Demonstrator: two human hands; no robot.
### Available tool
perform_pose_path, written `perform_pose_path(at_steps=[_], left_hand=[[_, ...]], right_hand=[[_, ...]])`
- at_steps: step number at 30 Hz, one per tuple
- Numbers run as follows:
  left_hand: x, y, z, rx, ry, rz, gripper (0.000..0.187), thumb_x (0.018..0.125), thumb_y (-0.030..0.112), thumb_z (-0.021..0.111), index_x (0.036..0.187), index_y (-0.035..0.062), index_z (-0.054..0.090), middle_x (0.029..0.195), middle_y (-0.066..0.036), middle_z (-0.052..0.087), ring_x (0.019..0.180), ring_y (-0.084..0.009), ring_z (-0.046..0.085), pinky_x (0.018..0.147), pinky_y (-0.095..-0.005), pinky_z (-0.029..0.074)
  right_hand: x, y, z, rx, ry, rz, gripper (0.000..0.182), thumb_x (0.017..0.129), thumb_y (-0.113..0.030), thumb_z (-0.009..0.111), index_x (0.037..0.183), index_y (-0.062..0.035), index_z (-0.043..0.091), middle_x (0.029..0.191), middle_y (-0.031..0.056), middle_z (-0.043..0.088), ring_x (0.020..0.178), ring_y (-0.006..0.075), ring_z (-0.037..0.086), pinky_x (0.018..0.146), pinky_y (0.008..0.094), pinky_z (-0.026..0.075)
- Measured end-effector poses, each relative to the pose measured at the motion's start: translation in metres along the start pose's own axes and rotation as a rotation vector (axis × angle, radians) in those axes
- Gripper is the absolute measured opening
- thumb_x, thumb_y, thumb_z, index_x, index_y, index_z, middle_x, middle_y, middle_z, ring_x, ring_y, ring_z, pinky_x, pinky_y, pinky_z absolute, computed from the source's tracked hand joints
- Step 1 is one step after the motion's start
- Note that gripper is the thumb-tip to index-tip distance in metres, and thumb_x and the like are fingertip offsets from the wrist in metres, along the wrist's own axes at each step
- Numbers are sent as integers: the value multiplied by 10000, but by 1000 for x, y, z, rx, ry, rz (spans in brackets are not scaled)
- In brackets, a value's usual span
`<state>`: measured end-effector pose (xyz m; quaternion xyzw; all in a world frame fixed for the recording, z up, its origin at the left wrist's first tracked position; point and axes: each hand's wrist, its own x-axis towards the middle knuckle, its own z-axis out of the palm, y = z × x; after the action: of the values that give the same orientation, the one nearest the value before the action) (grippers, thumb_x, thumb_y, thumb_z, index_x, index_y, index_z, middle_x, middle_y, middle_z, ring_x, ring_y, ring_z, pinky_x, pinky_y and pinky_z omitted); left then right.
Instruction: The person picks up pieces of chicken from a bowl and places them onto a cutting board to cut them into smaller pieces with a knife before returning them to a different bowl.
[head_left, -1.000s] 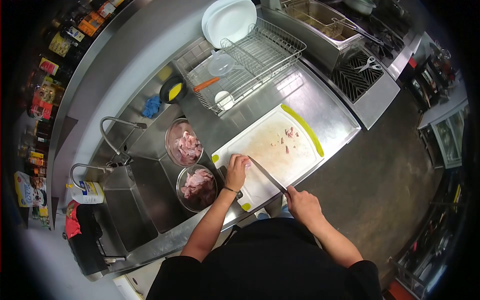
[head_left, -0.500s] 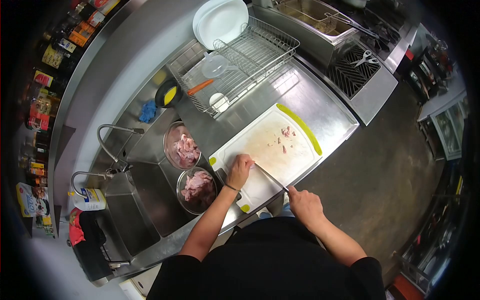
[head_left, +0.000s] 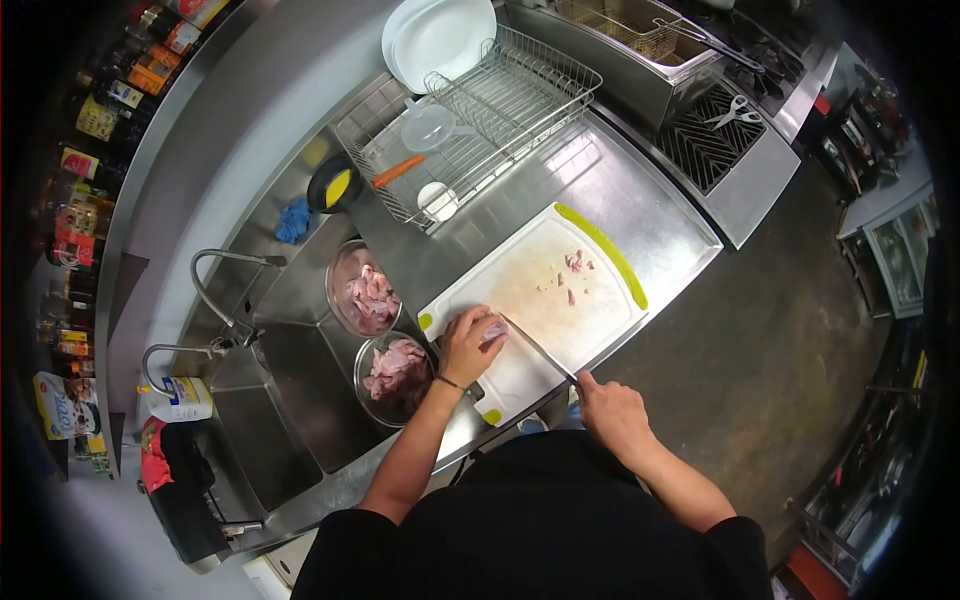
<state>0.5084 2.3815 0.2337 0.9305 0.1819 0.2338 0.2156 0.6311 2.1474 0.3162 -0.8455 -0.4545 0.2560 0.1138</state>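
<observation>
My right hand (head_left: pixel 612 403) is closed round the handle of a knife (head_left: pixel 540 346), whose blade reaches across the white cutting board (head_left: pixel 475 290) with green ends. Near the blade's tip, my left hand (head_left: pixel 468 345) is closed on a pale pink piece of meat (head_left: pixel 493 330), partly hidden by the fingers. Several small meat scraps (head_left: pixel 575 263) lie toward the board's far end. Left of the board, a bowl of raw meat (head_left: pixel 397 372) stands near my left wrist, and a second bowl of meat (head_left: pixel 368 297) is just beyond it.
A steel sink (head_left: pixel 270 400) with two curved taps (head_left: pixel 205 265) lies on the left. Behind the board stands a wire dish rack (head_left: pixel 520 110) with white plates (head_left: pixel 440 40). Scissors (head_left: pixel 738 112) rest on a ridged plate at the right. A blue cloth (head_left: pixel 294 220) is by the wall.
My left hand has shifted slightly left and turned, and the pale meat now shows between its fingers. The knife and my right hand have barely moved.
</observation>
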Motion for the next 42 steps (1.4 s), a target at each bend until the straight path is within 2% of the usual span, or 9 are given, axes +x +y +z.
perform_pose_path(at_steps=[5, 7, 10, 17, 20, 25, 35, 41, 42], left_hand=[[-8, -8, 7, 70, 8, 40, 272, 704, 131, 741, 954, 58, 665, 973, -73, 614, 912, -261, 570, 796, -351, 471], [-8, -10, 10, 49, 23, 39, 240, 731, 168, 724, 942, 67, 669, 951, -53, 625, 894, -245, 573, 792, -357, 465], [-7, -11, 12, 21, 60, 56, 219, 700, 115, 740, 900, 53, 679, 903, -69, 627, 849, -256, 581, 758, -348, 478], [-6, -12, 15, -16, 75, 48, 177, 735, 152, 714, 877, 50, 684, 881, -61, 630, 832, -249, 585, 744, -347, 480], [-3, -10, 15, -43, 85, 51, 153, 708, 100, 738, 835, 40, 677, 875, -74, 635, 814, -260, 588, 732, -354, 487], [-4, -11, 15, -91, 52, 47, 125, 741, 101, 700, 847, 40, 674, 889, -76, 634, 850, -260, 592, 760, -353, 488], [-5, -12, 16, -120, 67, 19, 91, 744, 37, 679, 831, 14, 665, 891, -109, 636, 838, -295, 592, 742, -373, 487], [-2, -12, 14, -156, 48, 19, 71, 740, 19, 665, 810, 5, 657, 884, -123, 627, 847, -308, 586, 751, -374, 482], [-3, -12, 13, -159, 32, 23, 71, 741, 19, 664, 809, 5, 656, 882, -123, 627, 846, -307, 584, 751, -374, 483]], right_hand=[[5, -5, 6, 42, -1, -2, 183, 917, -199, 449, 985, -49, 529, 615, 196, 594, 591, 391, 616, 540, 486, 501], [4, -6, 7, 55, 6, 9, 211, 927, -232, 452, 976, -43, 531, 613, 198, 595, 590, 395, 616, 545, 491, 501], [4, -7, 6, 48, 1, 13, 216, 923, -240, 460, 964, -42, 537, 615, 200, 596, 590, 400, 616, 547, 493, 503], [8, -14, 6, 28, -15, 35, 225, 929, -249, 448, 975, -46, 533, 639, 207, 606, 598, 396, 625, 546, 488, 507], [11, -17, 11, -7, -39, 55, 191, 912, -209, 457, 985, -44, 520, 655, 211, 614, 610, 388, 634, 558, 482, 514], [27, -31, 25, -16, -79, 69, 133, 861, -90, 461, 976, -25, 480, 681, 218, 629, 642, 380, 652, 568, 463, 526], [52, -48, 55, 20, 26, 82, 88, 851, -59, 457, 934, -31, 455, 666, 221, 628, 627, 378, 650, 560, 448, 528], [67, -44, 58, 10, 78, 7, 110, 828, -41, 476, 936, -18, 465, 670, 216, 626, 614, 376, 646, 541, 436, 528], [78, -46, 60, 37, 144, -39, 128, 822, -37, 484, 947, -16, 467, 677, 214, 628, 620, 379, 645, 544, 432, 528]])
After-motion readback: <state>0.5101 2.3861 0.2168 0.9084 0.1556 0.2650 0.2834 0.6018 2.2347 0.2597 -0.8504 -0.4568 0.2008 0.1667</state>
